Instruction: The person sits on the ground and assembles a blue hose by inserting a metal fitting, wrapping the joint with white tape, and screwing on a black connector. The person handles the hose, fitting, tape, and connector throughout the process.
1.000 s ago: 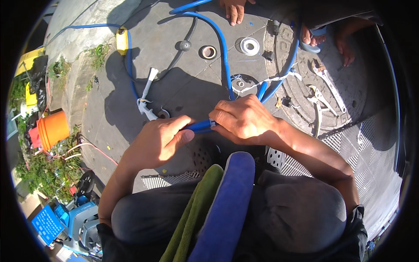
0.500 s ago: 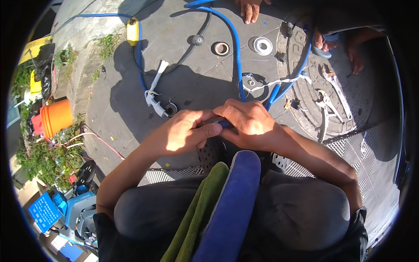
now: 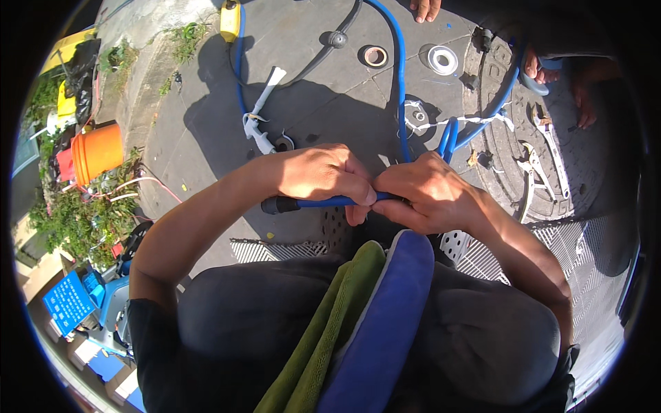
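Observation:
A blue hose (image 3: 320, 202) runs level in front of my body, with a black fitting (image 3: 279, 206) on its left end. My left hand (image 3: 323, 175) closes around it from above, fingers and thumb pinching it near the middle. Right beside it, almost touching, my right hand (image 3: 430, 193) grips the same hose, thumb along its lower side. What lies between the meeting fingertips is hidden. Beyond my left hand, a white gun-shaped piece (image 3: 258, 124) lies on the ground, and a dark ring-shaped thing (image 3: 284, 142) sits beside it, partly covered by my wrist.
Farther off lie a brown tape roll (image 3: 375, 56), a white tape roll (image 3: 441, 60) and a black cord with a round lump (image 3: 337, 39). Locking pliers (image 3: 536, 175) and an adjustable wrench (image 3: 554, 155) lie right. Another person's hand (image 3: 425, 9) shows at the top. An orange bucket (image 3: 98, 153) stands left.
The black fitting and a length of hose have come into view left of my left hand. My hands have turned along the hose. Things on the ground appear shifted up and right.

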Demonstrator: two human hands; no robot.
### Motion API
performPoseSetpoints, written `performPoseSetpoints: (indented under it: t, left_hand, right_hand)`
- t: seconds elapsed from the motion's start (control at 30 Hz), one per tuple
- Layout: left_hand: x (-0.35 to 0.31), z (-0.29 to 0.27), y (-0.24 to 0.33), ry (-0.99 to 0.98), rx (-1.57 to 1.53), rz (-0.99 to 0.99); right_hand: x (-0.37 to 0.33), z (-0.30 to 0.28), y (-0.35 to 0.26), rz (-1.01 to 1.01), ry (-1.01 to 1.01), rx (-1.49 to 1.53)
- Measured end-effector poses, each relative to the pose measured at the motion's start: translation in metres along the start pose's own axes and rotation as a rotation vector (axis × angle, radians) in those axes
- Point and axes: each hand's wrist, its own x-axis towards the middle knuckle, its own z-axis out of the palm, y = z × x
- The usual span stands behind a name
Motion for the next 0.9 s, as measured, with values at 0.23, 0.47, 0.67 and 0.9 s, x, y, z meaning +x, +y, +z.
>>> performPoseSetpoints:
  t: [0.23,0.47,0.67,0.9]
  left_hand:
    - [-0.002,0.004,-0.015,-0.079,-0.150,0.105]
    - [-0.011,-0.002,-0.032,-0.083,-0.216,0.103]
    - [-0.023,-0.007,-0.038,-0.025,-0.287,0.052]
    - [-0.025,-0.008,-0.044,-0.021,-0.350,0.054]
  right_hand:
    - [-0.001,-0.003,-0.002,-0.018,-0.046,0.065]
    - [-0.011,-0.022,-0.002,0.111,-0.077,0.048]
    - [-0.015,-0.030,0.010,0.109,-0.077,0.055]
    - [-0.014,-0.033,0.012,0.067,-0.059,0.050]
